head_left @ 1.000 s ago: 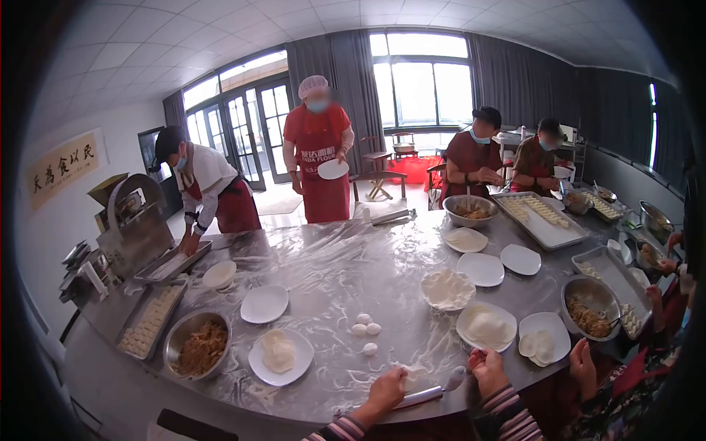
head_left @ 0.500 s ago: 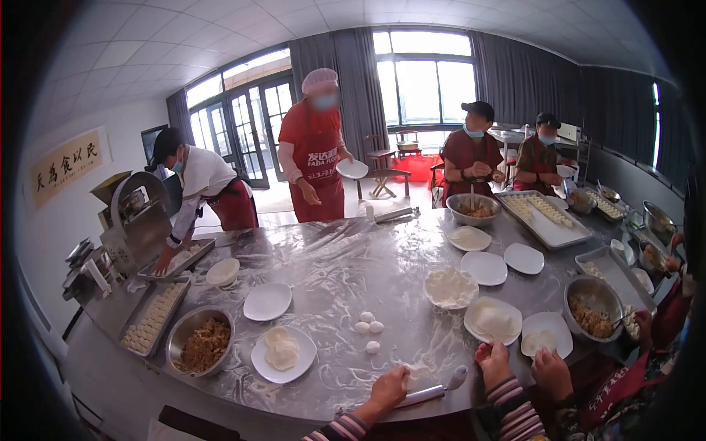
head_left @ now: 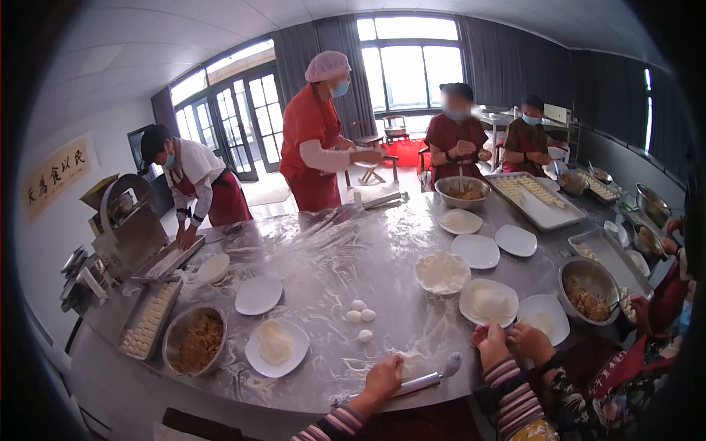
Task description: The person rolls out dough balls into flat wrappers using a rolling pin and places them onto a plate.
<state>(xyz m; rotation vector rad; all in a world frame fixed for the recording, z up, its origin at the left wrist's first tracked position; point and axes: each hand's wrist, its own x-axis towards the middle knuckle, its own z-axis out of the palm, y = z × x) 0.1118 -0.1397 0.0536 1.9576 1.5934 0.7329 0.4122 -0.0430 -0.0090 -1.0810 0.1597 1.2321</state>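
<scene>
My left hand (head_left: 384,376), in a striped sleeve, is closed just above the near edge of the steel table. It sits beside a rolling pin (head_left: 421,384); what its fingers hold, if anything, is hidden. My right hand (head_left: 491,344) is closed at the near rim of a white plate (head_left: 465,312) stacked with round dough wrappers (head_left: 491,301). Whether anything is between those fingers I cannot make out. Several small white dough balls (head_left: 360,314) lie on the floured surface ahead of my left hand. Another plate (head_left: 296,354), with wrappers (head_left: 275,342), lies to the left.
A co-worker's hand (head_left: 531,342) is close to my right one, near a plate (head_left: 560,326). Bowls of filling (head_left: 193,341) (head_left: 588,289) stand at both sides. Dumpling trays (head_left: 151,317) (head_left: 531,200) and a flour dish (head_left: 441,273) are around. People in red aprons work across the table.
The view has shifted slightly. The person in the pink cap has turned toward the right, and the plate in their hand no longer shows. The co-worker's hand beside mine has moved closer.
</scene>
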